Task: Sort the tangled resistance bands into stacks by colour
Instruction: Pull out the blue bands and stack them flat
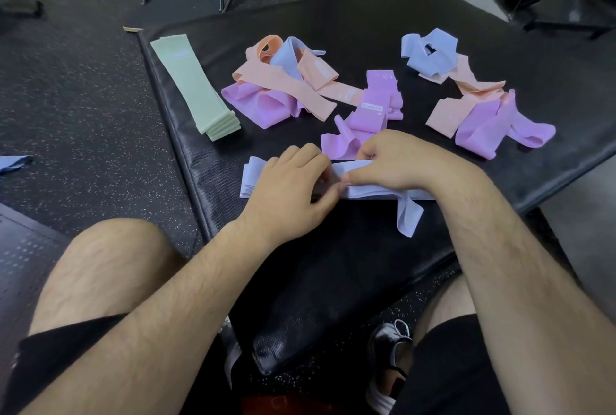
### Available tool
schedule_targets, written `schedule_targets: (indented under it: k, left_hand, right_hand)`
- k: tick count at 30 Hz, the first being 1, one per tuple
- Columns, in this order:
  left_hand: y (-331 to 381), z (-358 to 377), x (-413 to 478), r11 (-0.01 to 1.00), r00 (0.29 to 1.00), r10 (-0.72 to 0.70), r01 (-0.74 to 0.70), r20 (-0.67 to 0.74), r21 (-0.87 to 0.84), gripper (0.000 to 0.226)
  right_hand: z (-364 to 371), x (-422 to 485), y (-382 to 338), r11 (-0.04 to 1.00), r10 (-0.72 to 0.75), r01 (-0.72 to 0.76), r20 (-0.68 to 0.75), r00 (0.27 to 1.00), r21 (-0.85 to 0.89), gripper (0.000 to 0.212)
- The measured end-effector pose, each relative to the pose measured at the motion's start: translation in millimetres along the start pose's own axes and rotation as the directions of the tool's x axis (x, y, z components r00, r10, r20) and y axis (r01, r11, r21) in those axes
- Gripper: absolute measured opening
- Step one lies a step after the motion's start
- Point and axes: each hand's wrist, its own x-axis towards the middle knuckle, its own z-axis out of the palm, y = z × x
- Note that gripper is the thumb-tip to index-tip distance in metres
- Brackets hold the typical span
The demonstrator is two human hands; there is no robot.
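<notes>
The light-blue bands (252, 176) are lying at the near edge of the black mat (333, 264) — the left hand (288, 188) is curling onto them and the right hand (396, 161) is pinching the top layer. I'd be squaring the edges and tucking in the dangling tail, matching the green stack (196, 87).

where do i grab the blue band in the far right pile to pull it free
Pinch the blue band at its far looped end, coming from above. That end puffs up off the mat and lies clear, while its near right edge meets a peach band, so pulling it away from there should probably drag least.
</notes>
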Motion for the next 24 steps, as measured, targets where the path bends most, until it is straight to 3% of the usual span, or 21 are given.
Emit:
schedule_targets:
  k: [10, 14, 19, 24]
  left_hand:
    - [2.5, 3.2, -5.0, 0.999, 1.000, -0.004, 0.005, -0.016, 0.053, 0.028]
    - [3.8, 4.0, -5.6, 0.998, 1.000, -0.025, 0.025, -0.001, 0.050, 0.030]
    - [4.6, 3.0, -6.1, 0.998, 0.999, -0.054, 0.053, 0.004, 0.044, 0.028]
    - [4.9, 3.3, -5.7, 0.997, 1.000, -0.030, 0.030, -0.001, 0.070, 0.043]
  right_hand:
    - [3.1, -2.5, -5.2, 0.997, -0.025, 0.023, -0.033, 0.999, -0.074, 0.042]
    - [-3.6, -5.1, 2.1, 1.000, -0.017, 0.016, -0.057, 0.998, -0.017, 0.045]
    - [-14.1, -7.3, 12.1, 1.000, -0.006, 0.006, -0.064, 0.998, -0.011, 0.027]
    - [-26.9, -14.7, 20.2, 1.000, 0.004, -0.003, -0.076, 0.997, 0.014, 0.018]
